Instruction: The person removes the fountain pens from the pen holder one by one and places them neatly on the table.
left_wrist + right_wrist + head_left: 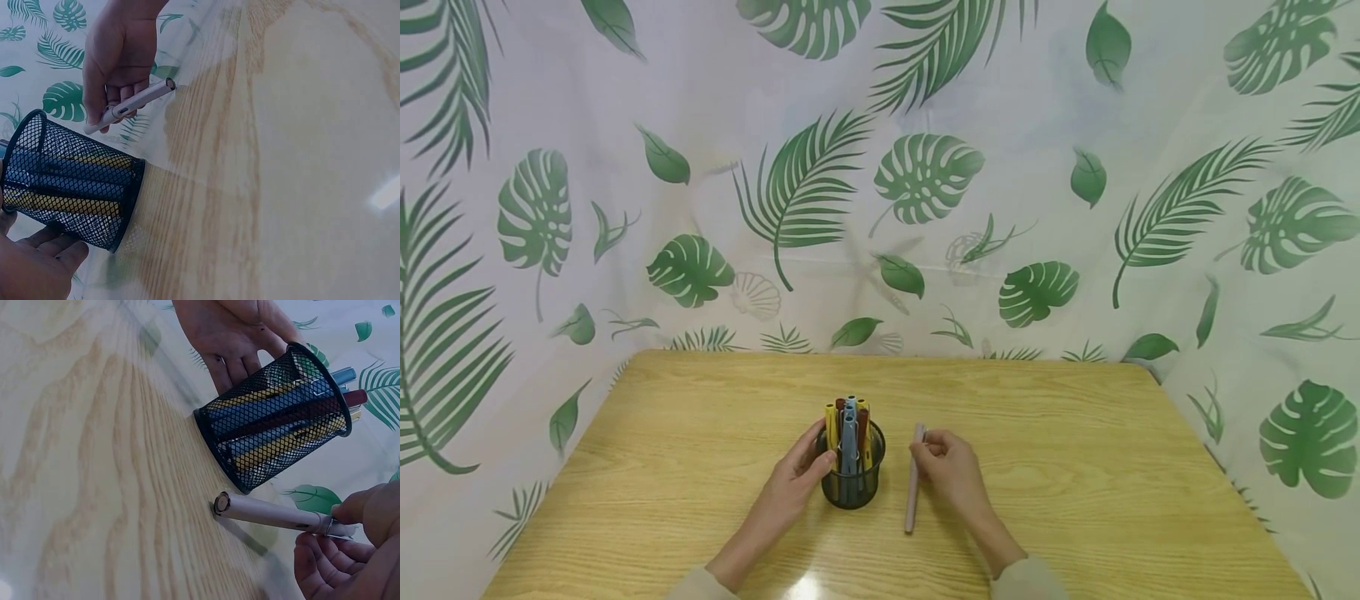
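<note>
A black wire-mesh pen cup (pixel 848 493) stands upright near the middle of the table, full of yellow, blue and dark red pens (pixel 850 435). My left hand (pixel 796 468) holds it from the left side, thumb at the front and fingers around behind. To the right of the cup, my right hand (pixel 953 468) pinches a pale pinkish-grey pen (pixel 912 502) near its upper end, between thumb and fingers. In the right wrist view the same pen (pixel 272 514) slants with its lower end close to the tabletop, apart from the cup (pixel 275 419). Whether that end touches the wood I cannot tell.
The wood-grain table (pixel 1075 467) extends on both sides of the hands. Behind and beside it hangs a white cloth (pixel 820 321) printed with green leaves. A bright light reflection (pixel 805 586) lies near the front edge of the view.
</note>
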A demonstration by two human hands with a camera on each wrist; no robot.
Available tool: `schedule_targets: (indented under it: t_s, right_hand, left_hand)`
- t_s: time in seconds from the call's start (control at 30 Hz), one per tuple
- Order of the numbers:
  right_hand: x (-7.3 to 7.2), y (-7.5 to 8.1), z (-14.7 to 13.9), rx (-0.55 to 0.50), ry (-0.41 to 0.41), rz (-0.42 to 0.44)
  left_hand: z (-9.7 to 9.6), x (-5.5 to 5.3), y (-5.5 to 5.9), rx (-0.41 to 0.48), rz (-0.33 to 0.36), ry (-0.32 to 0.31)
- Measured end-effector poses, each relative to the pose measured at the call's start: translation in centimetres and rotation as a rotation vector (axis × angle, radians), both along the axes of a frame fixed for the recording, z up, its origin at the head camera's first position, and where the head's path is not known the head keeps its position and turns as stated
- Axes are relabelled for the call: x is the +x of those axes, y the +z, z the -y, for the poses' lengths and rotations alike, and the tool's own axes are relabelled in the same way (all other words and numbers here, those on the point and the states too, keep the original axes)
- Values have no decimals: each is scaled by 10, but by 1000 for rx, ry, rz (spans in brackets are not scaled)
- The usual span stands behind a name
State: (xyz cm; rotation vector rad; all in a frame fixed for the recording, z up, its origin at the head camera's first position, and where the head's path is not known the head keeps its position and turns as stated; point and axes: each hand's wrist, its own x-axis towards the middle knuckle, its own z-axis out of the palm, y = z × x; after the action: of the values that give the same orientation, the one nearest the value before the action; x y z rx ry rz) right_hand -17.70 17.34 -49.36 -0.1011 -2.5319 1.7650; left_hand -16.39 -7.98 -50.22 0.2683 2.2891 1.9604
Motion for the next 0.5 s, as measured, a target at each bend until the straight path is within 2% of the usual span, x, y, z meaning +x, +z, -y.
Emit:
schedule_targets:
  t_s: [0.37,0.5]
  right_hand:
    - [-4,-5,8,66,-14,21]
    - [-6,-10,11,119,-31,15]
  left_hand:
    - [0,2,3,10,11,-9]
    - [0,2,4,19,16,-13]
